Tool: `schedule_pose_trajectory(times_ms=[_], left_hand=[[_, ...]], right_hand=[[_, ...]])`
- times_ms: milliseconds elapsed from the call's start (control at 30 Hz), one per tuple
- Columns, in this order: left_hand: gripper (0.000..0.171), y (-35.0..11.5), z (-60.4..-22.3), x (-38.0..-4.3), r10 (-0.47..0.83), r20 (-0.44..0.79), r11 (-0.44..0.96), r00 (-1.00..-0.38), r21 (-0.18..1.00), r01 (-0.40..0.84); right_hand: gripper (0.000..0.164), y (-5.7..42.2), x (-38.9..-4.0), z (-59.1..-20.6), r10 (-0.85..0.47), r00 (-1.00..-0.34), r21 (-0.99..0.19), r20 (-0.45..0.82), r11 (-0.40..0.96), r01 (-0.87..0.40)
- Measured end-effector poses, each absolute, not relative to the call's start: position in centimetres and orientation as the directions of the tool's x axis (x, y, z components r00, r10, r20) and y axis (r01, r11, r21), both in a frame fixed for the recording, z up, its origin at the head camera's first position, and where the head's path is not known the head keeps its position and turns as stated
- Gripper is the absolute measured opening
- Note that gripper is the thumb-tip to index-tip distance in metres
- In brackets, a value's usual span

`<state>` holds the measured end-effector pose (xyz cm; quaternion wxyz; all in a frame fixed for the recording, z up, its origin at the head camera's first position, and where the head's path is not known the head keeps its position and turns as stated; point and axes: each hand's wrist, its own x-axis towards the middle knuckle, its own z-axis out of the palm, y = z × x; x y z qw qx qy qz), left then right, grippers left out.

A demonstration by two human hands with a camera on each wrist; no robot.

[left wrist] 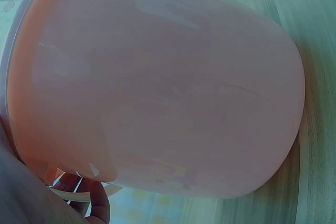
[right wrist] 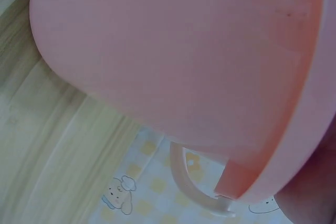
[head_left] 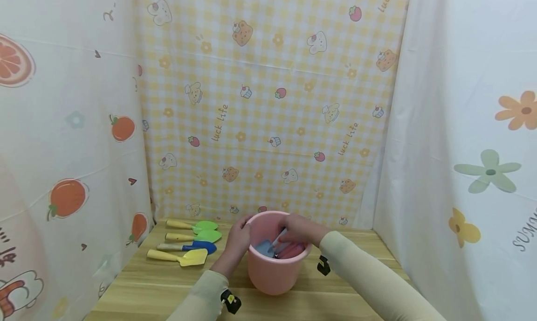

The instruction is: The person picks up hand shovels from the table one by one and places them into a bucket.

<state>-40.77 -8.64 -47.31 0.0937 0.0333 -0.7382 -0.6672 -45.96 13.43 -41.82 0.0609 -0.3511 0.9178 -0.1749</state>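
Note:
A pink bucket (head_left: 274, 276) stands upright on the wooden table. My left hand (head_left: 238, 240) grips its rim from the left; in the left wrist view the fingers curl by the rim next to the pale bucket handle (left wrist: 79, 196). My right hand (head_left: 299, 230) reaches over the right rim into the bucket, its fingers pinching the light shaft of a grey-blue garden trowel (head_left: 265, 248). Beside that trowel, low under the hand, lies a dark red tool (head_left: 291, 251), partly hidden. The right wrist view shows mostly the bucket's outer wall (right wrist: 173, 56), with the fingers out of sight inside.
Left of the bucket several small trowels lie side by side: two with green blades (head_left: 205, 226), a blue one (head_left: 204, 246) and a yellow one (head_left: 194, 257). Patterned cloths (head_left: 268, 125) hang behind and on both sides of the wooden table (head_left: 327, 297).

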Motion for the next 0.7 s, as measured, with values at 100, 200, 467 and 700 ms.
schedule_pose_trajectory(times_ms=[100,200,467,700], left_hand=[[0.045,-8.65,-47.33,-40.78,-0.177,0.094,0.103,-0.980,0.992,0.076],[0.045,-8.70,-47.41,-40.79,-0.176,0.100,0.102,-0.979,0.991,0.083],[0.044,-8.79,-47.49,-40.87,-0.175,0.097,0.106,-0.980,0.991,0.079],[0.045,-8.78,-47.63,-40.93,-0.176,0.095,0.116,-0.980,0.990,0.075]], right_hand=[[0.004,13.38,-46.09,-41.88,-0.674,-0.738,-0.344,0.017,0.690,-0.637],[0.005,13.36,-46.18,-41.89,-0.678,-0.735,-0.339,0.021,0.687,-0.643],[0.013,13.30,-46.39,-42.13,-0.669,-0.743,-0.336,0.016,0.697,-0.634],[0.005,13.37,-45.88,-42.23,-0.577,-0.816,-0.494,-0.028,0.718,-0.490]])
